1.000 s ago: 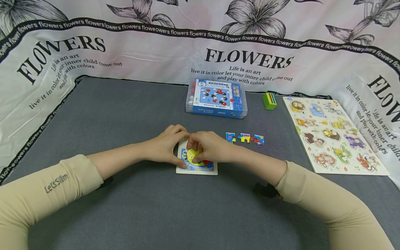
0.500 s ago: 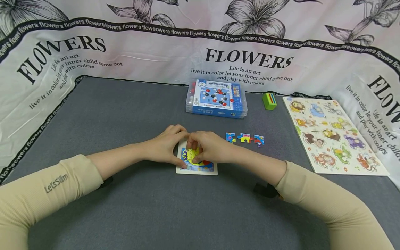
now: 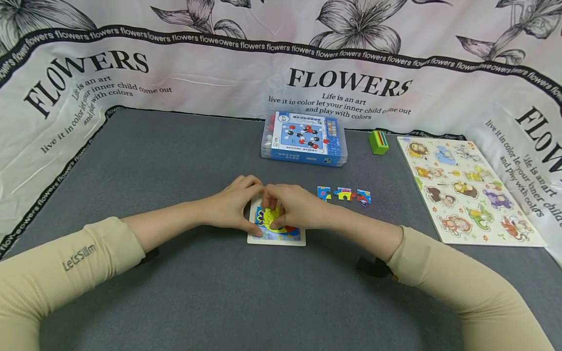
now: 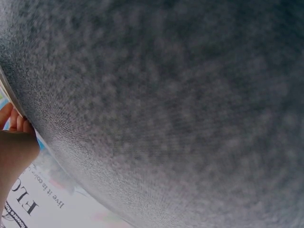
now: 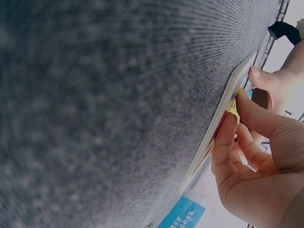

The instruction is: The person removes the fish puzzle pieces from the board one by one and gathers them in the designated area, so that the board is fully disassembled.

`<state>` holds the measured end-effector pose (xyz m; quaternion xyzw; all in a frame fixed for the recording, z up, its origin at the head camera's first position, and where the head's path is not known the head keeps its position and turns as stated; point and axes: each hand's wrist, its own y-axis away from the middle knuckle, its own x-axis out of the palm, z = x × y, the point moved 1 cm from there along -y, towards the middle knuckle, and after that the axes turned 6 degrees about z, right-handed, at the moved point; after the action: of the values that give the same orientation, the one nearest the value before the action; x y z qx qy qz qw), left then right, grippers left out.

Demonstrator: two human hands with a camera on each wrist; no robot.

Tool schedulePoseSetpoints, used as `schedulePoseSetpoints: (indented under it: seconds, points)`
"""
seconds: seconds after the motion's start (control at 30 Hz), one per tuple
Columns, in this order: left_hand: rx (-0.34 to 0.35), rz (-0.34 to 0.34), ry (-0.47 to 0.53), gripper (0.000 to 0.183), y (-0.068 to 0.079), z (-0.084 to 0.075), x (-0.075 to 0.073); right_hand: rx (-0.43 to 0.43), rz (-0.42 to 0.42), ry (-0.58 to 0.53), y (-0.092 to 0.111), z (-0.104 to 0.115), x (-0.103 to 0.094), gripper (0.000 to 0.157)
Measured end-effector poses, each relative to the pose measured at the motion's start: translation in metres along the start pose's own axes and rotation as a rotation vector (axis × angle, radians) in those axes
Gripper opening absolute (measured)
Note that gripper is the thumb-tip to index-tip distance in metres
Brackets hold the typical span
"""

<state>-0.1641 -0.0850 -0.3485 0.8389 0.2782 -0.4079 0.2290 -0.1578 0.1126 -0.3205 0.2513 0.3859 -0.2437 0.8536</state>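
A small framed jigsaw puzzle [image 3: 276, 239] with a yellow, blue and red picture lies flat on the grey table, its upper part hidden by the hands. My left hand [image 3: 230, 202] holds its left side, thumb on the lower left and fingers curved towards the far edge. Over the picture, my right hand [image 3: 298, 207] pinches a yellow puzzle piece [image 5: 234, 108] between thumb and fingers, low against the board in the right wrist view. Right of the hand lie three loose pieces, a left one [image 3: 324, 193], a middle one [image 3: 344, 193] and a right one [image 3: 364, 196].
A clear-sided box with a blue molecule-model label [image 3: 304, 138] stands behind the hands. To its right are a green block with coloured stripes [image 3: 378, 142] and a large animal puzzle board [image 3: 471, 192]. A flower-printed cloth [image 3: 210, 73] hangs at the back.
The right fingers shift very slightly at the yellow piece. Both arms, the framed puzzle and the loose pieces stay where they were.
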Motion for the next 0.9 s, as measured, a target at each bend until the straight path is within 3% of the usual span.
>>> schedulePoseSetpoints:
  seconds: [0.27, 0.63, 0.9]
  points:
    - [-0.011, 0.008, 0.0, 0.086, 0.0002, -0.0012, -0.0008, 0.028, 0.008, -0.021, -0.0007, -0.0002, 0.0, 0.034]
    - [-0.015, 0.02, 0.0, 0.088, -0.0001, -0.0016, -0.0017, 0.005, -0.005, -0.079, 0.0001, -0.0021, -0.0011, 0.012]
    - [-0.007, 0.007, -0.011, 0.088, 0.0005, -0.0023, -0.002, 0.0, -0.012, -0.088, 0.0007, 0.0005, -0.002, 0.011]
